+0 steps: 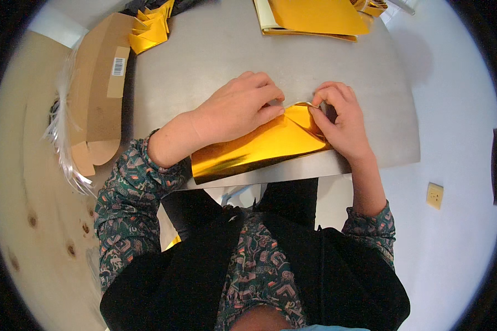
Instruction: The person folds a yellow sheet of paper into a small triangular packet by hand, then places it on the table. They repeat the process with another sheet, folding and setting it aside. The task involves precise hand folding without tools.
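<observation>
A sheet of shiny gold foil paper (pixel 259 144) lies at the near edge of the grey table, its right end partly folded over. My left hand (pixel 243 105) rests across the sheet's far side, thumb and fingers pinched on the paper near its top edge. At the folded right corner, my right hand (pixel 341 116) pinches the paper between thumb and forefinger. A small raised flap shows between the two hands. Part of the sheet's far edge is hidden under my left hand and wrist.
A stack of gold foil paper (pixel 315 16) lies at the table's far side. Folded gold pieces (pixel 151 27) stand at the far left beside a cardboard box (pixel 96 88). Clear plastic strips (pixel 66 138) hang left of the box. A wall socket (pixel 434 195) is at right.
</observation>
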The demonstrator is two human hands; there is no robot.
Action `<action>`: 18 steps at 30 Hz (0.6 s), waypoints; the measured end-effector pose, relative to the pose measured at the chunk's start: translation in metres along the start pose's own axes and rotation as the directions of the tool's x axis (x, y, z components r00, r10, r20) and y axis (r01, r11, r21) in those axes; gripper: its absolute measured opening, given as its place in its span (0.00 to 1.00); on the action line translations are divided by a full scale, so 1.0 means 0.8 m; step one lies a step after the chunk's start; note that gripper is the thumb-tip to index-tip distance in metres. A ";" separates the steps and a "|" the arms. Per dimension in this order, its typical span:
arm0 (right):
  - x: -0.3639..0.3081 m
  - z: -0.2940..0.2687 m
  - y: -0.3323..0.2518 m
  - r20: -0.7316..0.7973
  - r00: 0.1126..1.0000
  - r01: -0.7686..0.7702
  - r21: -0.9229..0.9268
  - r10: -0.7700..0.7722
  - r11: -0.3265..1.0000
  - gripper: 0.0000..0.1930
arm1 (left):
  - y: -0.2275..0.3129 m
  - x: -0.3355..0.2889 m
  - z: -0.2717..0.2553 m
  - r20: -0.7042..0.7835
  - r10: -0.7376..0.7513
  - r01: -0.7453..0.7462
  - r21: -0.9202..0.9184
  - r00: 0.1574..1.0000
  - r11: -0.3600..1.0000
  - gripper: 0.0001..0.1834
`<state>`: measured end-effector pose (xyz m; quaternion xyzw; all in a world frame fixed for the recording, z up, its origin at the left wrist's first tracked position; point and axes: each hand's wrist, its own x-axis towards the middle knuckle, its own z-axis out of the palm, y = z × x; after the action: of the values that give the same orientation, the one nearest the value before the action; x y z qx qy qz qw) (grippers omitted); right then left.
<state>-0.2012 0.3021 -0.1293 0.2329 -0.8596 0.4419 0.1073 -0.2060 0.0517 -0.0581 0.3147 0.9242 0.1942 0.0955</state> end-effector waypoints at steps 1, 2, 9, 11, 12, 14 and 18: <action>0.000 0.000 0.000 0.009 1.000 0.016 -0.011 -0.016 1.000 0.07 | -0.003 -0.005 0.000 0.002 0.021 -0.021 -0.004 1.000 1.000 0.15; 0.000 0.000 0.000 0.018 0.999 0.032 -0.022 -0.031 0.999 0.06 | -0.005 -0.012 -0.002 0.003 0.041 -0.041 -0.007 0.999 0.999 0.16; 0.008 -0.008 -0.033 -0.073 0.997 0.034 0.176 -0.021 0.984 0.08 | 0.007 -0.055 -0.036 -0.008 -0.011 0.011 -0.006 1.000 1.000 0.22; 0.010 -0.018 -0.056 -0.089 0.996 0.032 0.297 -0.005 0.954 0.10 | 0.016 -0.059 -0.057 -0.092 0.044 -0.052 -0.076 0.995 0.996 0.24; 0.012 -0.026 -0.068 -0.091 0.996 0.054 0.326 -0.026 0.944 0.12 | 0.023 -0.059 -0.066 -0.114 0.042 -0.055 -0.108 0.993 0.993 0.24; 0.015 -0.042 -0.097 -0.094 0.994 0.096 0.392 -0.064 0.915 0.15 | 0.039 -0.059 -0.076 -0.156 0.074 -0.112 -0.253 0.985 0.961 0.25; 0.021 -0.045 -0.162 -0.067 0.995 0.095 0.391 -0.075 0.915 0.17 | 0.058 -0.082 -0.091 -0.162 0.051 -0.114 -0.407 0.985 0.906 0.16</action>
<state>-0.1529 0.2612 -0.0098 0.2756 -0.7393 0.6063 0.0993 -0.1508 0.0230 0.0309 0.3106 0.8522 0.4128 0.0830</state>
